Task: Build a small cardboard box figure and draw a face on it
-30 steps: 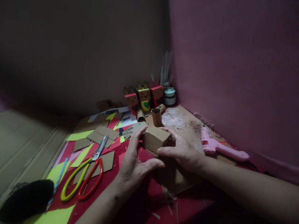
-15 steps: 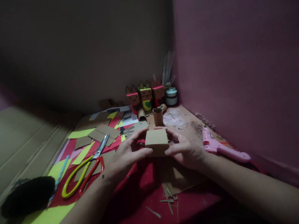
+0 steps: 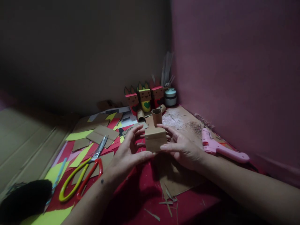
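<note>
A small folded cardboard box (image 3: pixel 155 141) is held up over the red table, its plain front face turned toward me. My right hand (image 3: pixel 184 148) grips it from the right, thumb on the front face and fingers behind the right side. To its left, my left hand (image 3: pixel 130 151) is open with fingers spread and a gap to the box's side. The left thumb tip lies at the box's lower left corner; whether it touches is hard to tell. Just behind the box stands a cardboard tube (image 3: pixel 157 118).
Scissors (image 3: pixel 95 167) with yellow and red handles lie at left among paper and cardboard pieces (image 3: pixel 103 135). A pink glue gun (image 3: pixel 221 148) rests at right. Three decorated box-headed figures (image 3: pixel 144 98) and a light blue jar (image 3: pixel 170 97) stand at the back. Cardboard scraps (image 3: pixel 168 200) lie in front.
The box has tipped so its front face shows more and its top less. My left fingers have opened away from its left side, while my right hand keeps its grip. The view shifted slightly.
</note>
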{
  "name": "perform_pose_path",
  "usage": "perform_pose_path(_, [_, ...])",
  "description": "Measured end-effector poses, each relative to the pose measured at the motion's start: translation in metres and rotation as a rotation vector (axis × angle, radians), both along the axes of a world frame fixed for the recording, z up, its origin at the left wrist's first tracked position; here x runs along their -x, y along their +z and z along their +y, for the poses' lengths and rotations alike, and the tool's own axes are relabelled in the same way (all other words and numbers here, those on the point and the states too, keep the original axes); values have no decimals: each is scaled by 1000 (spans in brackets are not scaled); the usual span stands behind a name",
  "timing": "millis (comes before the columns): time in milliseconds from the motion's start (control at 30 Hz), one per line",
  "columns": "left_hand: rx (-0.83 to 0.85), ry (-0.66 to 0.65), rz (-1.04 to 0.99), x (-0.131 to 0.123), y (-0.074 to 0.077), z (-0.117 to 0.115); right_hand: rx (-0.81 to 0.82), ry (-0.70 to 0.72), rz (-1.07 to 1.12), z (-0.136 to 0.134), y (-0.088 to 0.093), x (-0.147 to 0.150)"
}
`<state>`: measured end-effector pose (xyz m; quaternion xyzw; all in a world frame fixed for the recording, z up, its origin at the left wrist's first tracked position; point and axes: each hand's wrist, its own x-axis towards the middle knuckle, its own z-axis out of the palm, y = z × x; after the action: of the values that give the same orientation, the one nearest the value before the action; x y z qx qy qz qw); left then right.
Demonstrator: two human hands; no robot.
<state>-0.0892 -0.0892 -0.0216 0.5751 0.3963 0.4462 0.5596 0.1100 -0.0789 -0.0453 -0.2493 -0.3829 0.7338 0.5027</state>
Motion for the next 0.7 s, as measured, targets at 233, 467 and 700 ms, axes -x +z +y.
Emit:
perform_pose_path(233, [14,82,14,-3,-2,-3,-75,-14,-61,-1,-1,-1])
perform_pose_path(467, [-162,357,234,-7,3,-5,-140,-26,-157,-1,-5,0])
perform_pose_path(700, [-230,462,289,3,7,-1,-45,-53,-150,4,-5,2])
